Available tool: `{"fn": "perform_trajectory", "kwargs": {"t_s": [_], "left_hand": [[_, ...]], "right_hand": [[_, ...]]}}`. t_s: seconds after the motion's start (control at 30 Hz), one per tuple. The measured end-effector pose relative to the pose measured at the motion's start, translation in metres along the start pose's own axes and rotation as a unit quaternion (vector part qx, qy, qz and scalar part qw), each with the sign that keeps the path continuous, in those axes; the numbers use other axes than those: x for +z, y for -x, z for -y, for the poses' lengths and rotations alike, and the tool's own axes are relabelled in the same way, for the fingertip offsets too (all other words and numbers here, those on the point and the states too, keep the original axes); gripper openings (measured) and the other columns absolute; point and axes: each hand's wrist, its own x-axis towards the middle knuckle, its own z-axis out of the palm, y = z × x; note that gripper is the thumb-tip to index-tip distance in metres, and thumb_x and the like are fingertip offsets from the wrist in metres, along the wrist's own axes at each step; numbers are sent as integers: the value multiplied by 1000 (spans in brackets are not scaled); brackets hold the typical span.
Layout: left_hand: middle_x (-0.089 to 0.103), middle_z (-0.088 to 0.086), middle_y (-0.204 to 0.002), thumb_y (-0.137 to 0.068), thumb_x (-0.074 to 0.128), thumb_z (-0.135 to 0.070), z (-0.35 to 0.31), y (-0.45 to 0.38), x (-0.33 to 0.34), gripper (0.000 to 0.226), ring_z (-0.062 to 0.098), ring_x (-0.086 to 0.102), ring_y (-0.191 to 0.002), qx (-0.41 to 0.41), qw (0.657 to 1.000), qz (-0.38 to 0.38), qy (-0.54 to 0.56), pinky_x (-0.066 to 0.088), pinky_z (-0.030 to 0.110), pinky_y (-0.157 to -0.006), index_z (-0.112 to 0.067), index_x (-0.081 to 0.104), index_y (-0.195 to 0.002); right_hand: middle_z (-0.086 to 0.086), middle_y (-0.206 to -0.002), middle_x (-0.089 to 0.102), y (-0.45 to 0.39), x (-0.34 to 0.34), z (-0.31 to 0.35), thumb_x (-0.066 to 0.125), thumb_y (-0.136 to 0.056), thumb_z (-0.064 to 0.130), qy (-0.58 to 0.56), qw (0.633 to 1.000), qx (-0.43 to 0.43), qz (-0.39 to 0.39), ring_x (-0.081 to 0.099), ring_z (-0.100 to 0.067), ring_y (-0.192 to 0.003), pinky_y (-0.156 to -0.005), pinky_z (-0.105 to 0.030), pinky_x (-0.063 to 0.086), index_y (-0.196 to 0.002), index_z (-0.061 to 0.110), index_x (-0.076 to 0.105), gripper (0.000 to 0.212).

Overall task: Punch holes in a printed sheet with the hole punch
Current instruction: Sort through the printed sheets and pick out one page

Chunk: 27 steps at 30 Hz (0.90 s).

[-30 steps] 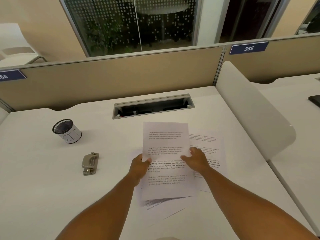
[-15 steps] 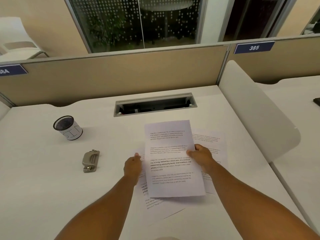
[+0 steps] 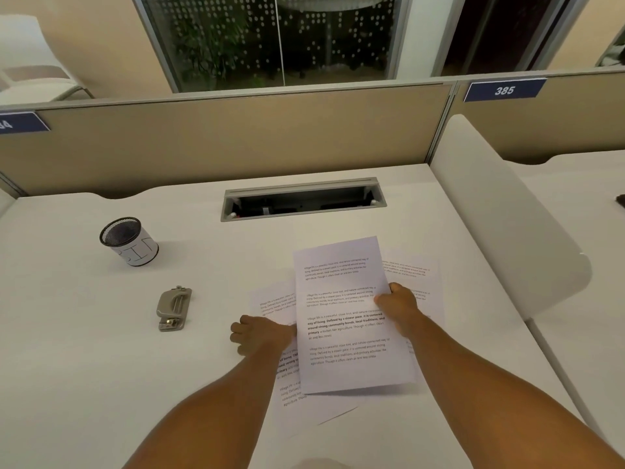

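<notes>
A printed sheet (image 3: 341,319) with several text paragraphs is lifted slightly over other printed sheets (image 3: 416,275) spread on the white desk. My right hand (image 3: 397,304) pinches its right edge, thumb on top. My left hand (image 3: 260,335) is off the sheet, just left of its edge, with loosely curled fingers over a lower sheet and nothing in it. The grey metal hole punch (image 3: 173,309) lies on the desk well to the left of my left hand.
A black mesh pen cup (image 3: 128,241) with a white label stands at the back left. An open cable tray (image 3: 302,201) is set into the desk behind the papers. A white divider panel (image 3: 500,218) borders the desk on the right, a beige partition behind.
My left hand let go of the sheet's left edge and moved left. My right hand took hold of the right edge and now holds the sheet alone, shifted slightly right.
</notes>
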Motion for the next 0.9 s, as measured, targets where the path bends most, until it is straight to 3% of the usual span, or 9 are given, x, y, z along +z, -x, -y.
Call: {"fn": "perform_trajectory", "kwargs": {"t_s": [0.17, 0.33, 0.47, 0.6, 0.77, 0.9], "left_hand": [[36, 16, -132, -66, 84, -55, -4, 1, -1, 98, 25, 41, -118, 14, 1000, -4, 4, 39, 29, -78, 1, 32, -128], [38, 20, -134, -72, 82, -27, -6, 0, -1, 83, 31, 48, -120, 7, 996, 8, 91, 49, 36, -92, 2, 31, -130], [53, 19, -124, -71, 84, -18, -2, -3, -5, 76, 36, 59, -111, 8, 982, 48, 181, 54, 41, -84, 0, 34, -125], [68, 13, -101, -77, 82, -18, 6, -12, -7, 46, 32, 68, -88, 41, 965, 82, 244, 59, 41, -78, -4, 56, -112], [74, 7, -104, -87, 68, -26, 11, -23, -11, 19, 30, 70, -93, 89, 931, 112, 337, 57, 48, -89, -15, 67, -103], [73, 4, -103, -101, 54, -22, 10, -18, -27, 15, 27, 72, -89, 151, 909, 122, 369, 59, 41, -75, -19, 66, -109]], "right_hand": [[-9, -106, 67, -1, 0, -2, 55, -83, 8, -20, 1000, 15, 1, 65, -29, -95, -87, -46, 58, -108, 10, 63, 26], [-9, -105, 67, 2, 1, -2, 55, -83, 6, -27, 1000, 12, 9, 65, -30, -97, -88, -47, 57, -102, 10, 64, 21], [-9, -106, 68, 2, -2, -3, 56, -84, 5, -26, 999, 12, 21, 65, -31, -101, -91, -48, 56, -100, 9, 64, 18], [-9, -107, 68, 1, -5, -3, 58, -83, 4, -37, 999, 8, 32, 65, -30, -102, -92, -47, 56, -102, 6, 65, 20], [-6, -108, 69, 1, -4, -2, 61, -84, 5, -47, 997, 9, 62, 66, -28, -101, -92, -46, 56, -102, 10, 66, 20], [-5, -108, 70, 3, 0, 1, 66, -87, 8, -67, 992, 23, 101, 67, -28, -100, -92, -49, 55, -107, 17, 65, 23]]}}
